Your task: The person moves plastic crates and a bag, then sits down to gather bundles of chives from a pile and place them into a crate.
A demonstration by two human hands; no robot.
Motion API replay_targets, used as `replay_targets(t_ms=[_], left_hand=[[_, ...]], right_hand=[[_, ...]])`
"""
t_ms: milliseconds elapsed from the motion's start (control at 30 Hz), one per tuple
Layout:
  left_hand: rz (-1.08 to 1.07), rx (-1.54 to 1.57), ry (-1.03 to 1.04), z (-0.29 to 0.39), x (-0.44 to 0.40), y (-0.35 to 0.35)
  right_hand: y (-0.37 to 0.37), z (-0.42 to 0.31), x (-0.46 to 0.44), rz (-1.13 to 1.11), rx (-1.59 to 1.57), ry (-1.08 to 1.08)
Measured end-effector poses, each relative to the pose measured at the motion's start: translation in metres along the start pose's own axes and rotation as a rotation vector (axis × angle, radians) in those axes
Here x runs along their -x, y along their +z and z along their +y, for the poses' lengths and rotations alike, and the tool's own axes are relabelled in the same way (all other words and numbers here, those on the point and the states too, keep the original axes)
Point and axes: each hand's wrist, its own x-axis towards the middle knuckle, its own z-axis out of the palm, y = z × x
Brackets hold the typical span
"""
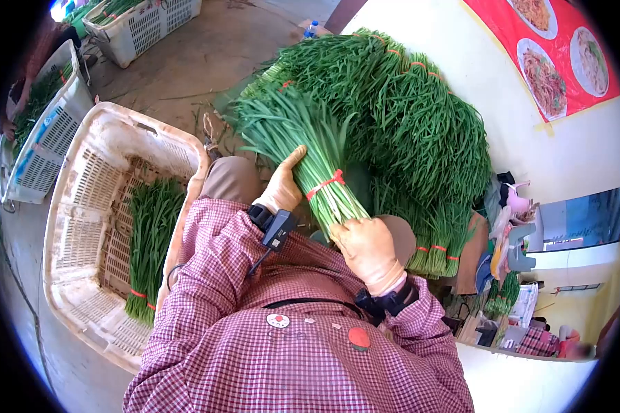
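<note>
A bunch of garlic chives (293, 131) lies slanted across my lap, leaves pointing up and left. One red band (325, 184) is tied around its pale stems. My left hand (284, 182), in a cream glove, cradles the stems from the left, thumb on top and the other fingers hidden beneath. Around the white stem ends at the lower right, my right hand (367, 251) is closed, also gloved. Beyond the bunch rises a large pile of banded garlic chive bunches (420, 131).
A dirty white plastic crate (83, 227) stands to my left, with tied chives (151, 241) inside. More crates (48, 131) with greens are at the upper left, near another person's arm (17, 103). A white wall (475, 76) bounds the far right side.
</note>
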Motion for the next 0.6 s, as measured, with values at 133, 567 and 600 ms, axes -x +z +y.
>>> replay_targets(t_ms=[133, 567, 600], left_hand=[[-0.015, 0.011, 0.070, 0.015, 0.006, 0.013], [-0.105, 0.122, -0.055, 0.008, 0.003, 0.004], [-0.084, 0.137, -0.072, 0.006, 0.002, 0.003]], right_hand=[[0.012, 0.029, 0.051, -0.082, -0.062, 0.067], [-0.043, 0.053, -0.015, 0.842, -0.329, 0.239], [-0.034, 0.046, -0.026, 0.797, -0.284, 0.234]])
